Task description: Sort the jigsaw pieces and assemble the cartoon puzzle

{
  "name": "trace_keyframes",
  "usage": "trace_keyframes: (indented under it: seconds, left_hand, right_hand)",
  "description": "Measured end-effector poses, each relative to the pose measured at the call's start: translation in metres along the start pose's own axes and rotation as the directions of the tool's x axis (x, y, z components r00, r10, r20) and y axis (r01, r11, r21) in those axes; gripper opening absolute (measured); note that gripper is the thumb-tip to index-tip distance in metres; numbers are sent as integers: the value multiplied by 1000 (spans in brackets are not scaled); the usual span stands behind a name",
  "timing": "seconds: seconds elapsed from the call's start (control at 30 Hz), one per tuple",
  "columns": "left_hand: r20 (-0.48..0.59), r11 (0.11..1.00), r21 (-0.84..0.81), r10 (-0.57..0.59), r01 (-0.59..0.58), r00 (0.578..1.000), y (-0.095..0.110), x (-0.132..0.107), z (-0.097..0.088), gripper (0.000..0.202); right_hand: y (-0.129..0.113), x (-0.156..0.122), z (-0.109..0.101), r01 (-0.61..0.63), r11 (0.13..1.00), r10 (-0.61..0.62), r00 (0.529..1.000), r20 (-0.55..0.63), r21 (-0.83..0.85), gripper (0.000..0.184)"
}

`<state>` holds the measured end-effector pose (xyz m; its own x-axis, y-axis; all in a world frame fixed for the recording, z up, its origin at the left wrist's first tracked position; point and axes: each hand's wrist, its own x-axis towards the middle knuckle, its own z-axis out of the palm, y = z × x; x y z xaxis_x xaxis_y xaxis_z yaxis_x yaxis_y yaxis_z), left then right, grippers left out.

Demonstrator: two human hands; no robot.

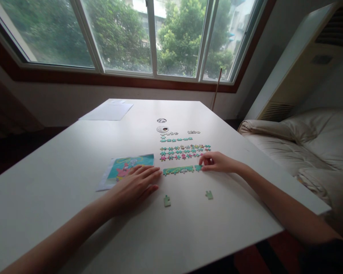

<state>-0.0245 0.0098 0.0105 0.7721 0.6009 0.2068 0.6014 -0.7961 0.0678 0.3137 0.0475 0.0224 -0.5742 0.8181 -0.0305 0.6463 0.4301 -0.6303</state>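
Bench [60,171]: white top, runs under and beyond both grips. Window [125,38]: sliding panes, trees outside, well beyond the grips. Standing unit with vents [288,68]: ahead and to the right of the right grip. Cream sofa [317,133]: off the bench, right of the right grip.

White sheet [107,111]: far side, ahead and left of the left grip. Picture card [117,167]: cartoon figures on blue-green, partly covered by the left grip.

Left grip [137,184]: released — palm down, fingers extended over the card, tips just beside the left end of the joined strip. Right grip [218,161]: fingers bent, tips at the puzzle piece by the strip's right end; cannot tell whether that piece is grasped or only touched.

Joined strip [177,170]: green, flat on the bench between the two grips. Multicoloured pieces [183,156]: three rows, just beyond the strip, ahead of the grips. Blue-green row [173,140] and pale pieces [193,132]: farther out. Two round discs [160,129]: beyond these again.

Single pieces: puzzle piece [198,167] at the right grip's fingertips — slight gap to the strip; two pale-green pieces [167,201] nearer than the grips, well apart.
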Motion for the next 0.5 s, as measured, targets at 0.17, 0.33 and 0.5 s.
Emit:
trace_keyframes:
  seconds: [0.17,0.33,0.5]
  left_hand:
    - [12,1000,-1,14,-14,1000,0,-2,-3,35]
    - [25,999,46,16,-18,1000,1,-4,-6,38]
    - [74,998,41,49,-52,996,4,-3,-7,42]
  right_hand:
    - [3,1,1,1,1000,-1,1000,-1,3,27]
    - [3,1,2,2,1000,-2,1000,-5,-11,27]
    - [0,0,2,-1,1000,1,1000,-7,-17,25]
